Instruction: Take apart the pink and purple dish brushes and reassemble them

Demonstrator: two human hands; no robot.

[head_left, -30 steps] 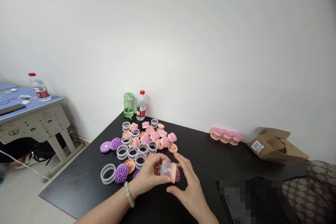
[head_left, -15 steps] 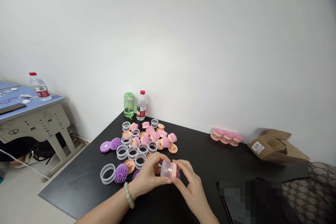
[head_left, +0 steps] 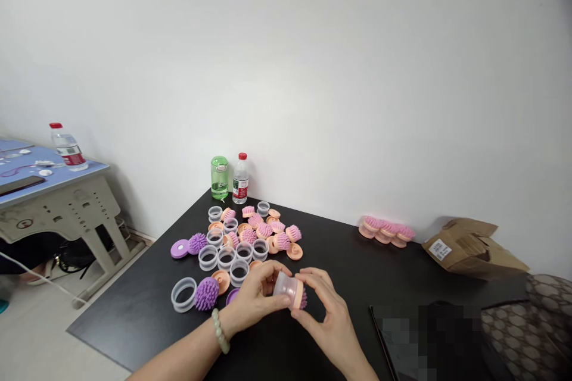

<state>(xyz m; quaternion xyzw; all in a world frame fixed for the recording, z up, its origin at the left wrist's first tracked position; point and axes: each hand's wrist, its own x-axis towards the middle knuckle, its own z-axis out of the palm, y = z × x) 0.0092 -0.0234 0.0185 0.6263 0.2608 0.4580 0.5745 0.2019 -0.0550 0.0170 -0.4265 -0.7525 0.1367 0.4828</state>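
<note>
My left hand [head_left: 258, 297], with a beaded bracelet on its wrist, grips a clear plastic ring [head_left: 283, 287]. My right hand [head_left: 325, 312] pinches a peach-rimmed brush head [head_left: 298, 294] with pink-purple bristles facing right. Ring and brush head meet end to end between my hands. Left of my left hand lie a purple bristle head [head_left: 207, 293], a peach disc [head_left: 221, 281] and a large clear ring [head_left: 183, 295]. Beyond my hands are several clear rings [head_left: 226, 258], pink bristle heads [head_left: 281, 241] and peach caps [head_left: 294, 251] in a loose spread.
Several finished-looking pink brushes [head_left: 385, 231] stand in a row by the wall. A torn brown paper bag [head_left: 473, 250] lies at the right, near a dark pixelated object [head_left: 424, 339]. A green bottle [head_left: 219, 178] and a water bottle [head_left: 240, 180] stand at the back corner.
The ring and brush head have tilted slightly, their right end turning downward. My right hand has shifted a little with them; both hands keep their hold.
</note>
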